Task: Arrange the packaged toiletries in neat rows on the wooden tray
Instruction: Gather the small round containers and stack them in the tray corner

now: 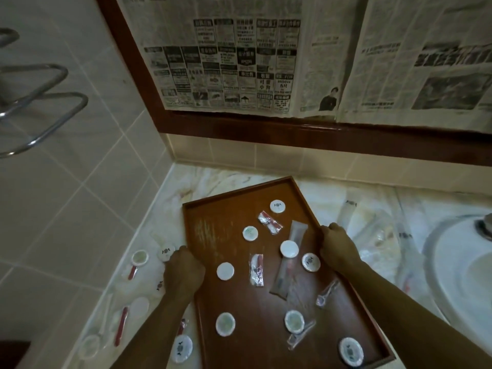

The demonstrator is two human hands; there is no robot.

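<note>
The wooden tray (221, 230) lies skewed on the marble counter, one corner pointing at the back wall. My left hand (183, 270) grips its left rim and my right hand (336, 246) grips its right rim. Scattered over the tray are several round white packets (225, 271), a long clear toothbrush sleeve (288, 259) and small clear packets with red items (257, 269). More round packets (166, 253) and red-handled packets (120, 330) lie on the counter to the tray's left. Clear sleeves (348, 209) lie on the counter to the right.
A white sink basin (458, 283) with a metal tap (486, 226) sits at the right. Tiled walls close the corner at left and back. A chrome towel rack (45, 102) juts from the left wall. Newspaper (239, 62) covers the wood-framed mirror.
</note>
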